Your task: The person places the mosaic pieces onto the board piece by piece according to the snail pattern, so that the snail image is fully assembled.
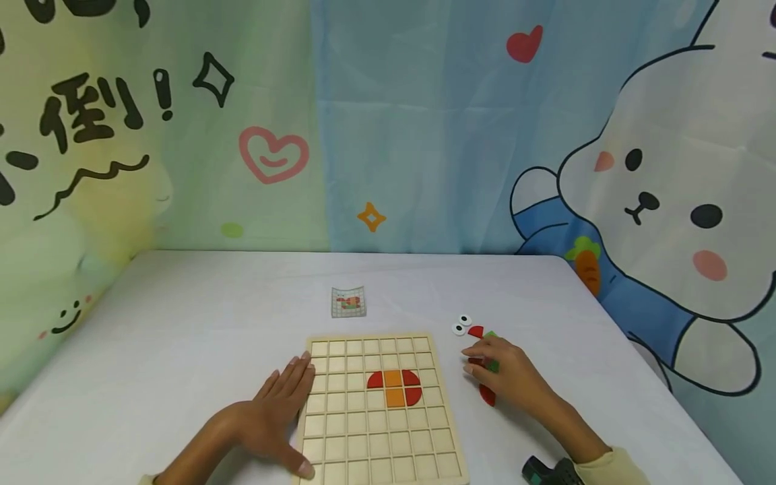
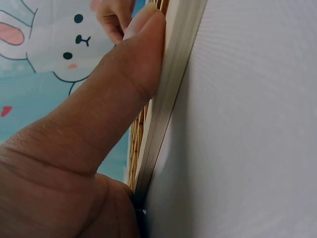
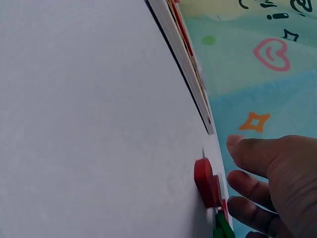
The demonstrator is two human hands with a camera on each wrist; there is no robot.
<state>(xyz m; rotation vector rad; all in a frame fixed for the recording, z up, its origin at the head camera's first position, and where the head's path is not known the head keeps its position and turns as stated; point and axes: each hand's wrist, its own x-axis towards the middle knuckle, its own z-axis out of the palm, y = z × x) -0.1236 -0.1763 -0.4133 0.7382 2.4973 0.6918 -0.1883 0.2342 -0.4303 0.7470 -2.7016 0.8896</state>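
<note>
A wooden grid board [image 1: 358,424] lies on the table, with red quarter-round pieces [image 1: 413,396] and orange square pieces [image 1: 395,397] in its upper right cells. My left hand [image 1: 273,411] rests along the board's left edge, fingers straight and thumb spread at the lower corner. In the left wrist view the thumb [image 2: 124,74] presses against the board's side [image 2: 171,74]. Over the loose pieces right of the board is my right hand [image 1: 509,370], fingers loosely bent. Its thumb [image 3: 252,151] stands apart from the fingers, beside a red piece [image 3: 204,182] and a green piece [image 3: 223,225].
Two white eye pieces [image 1: 461,325] and another red piece [image 1: 475,331] lie beyond the right hand. A small pattern card [image 1: 348,302] sits behind the board. A black device [image 1: 552,471] is at the right wrist. A printed curtain [image 1: 418,135] hangs behind the table.
</note>
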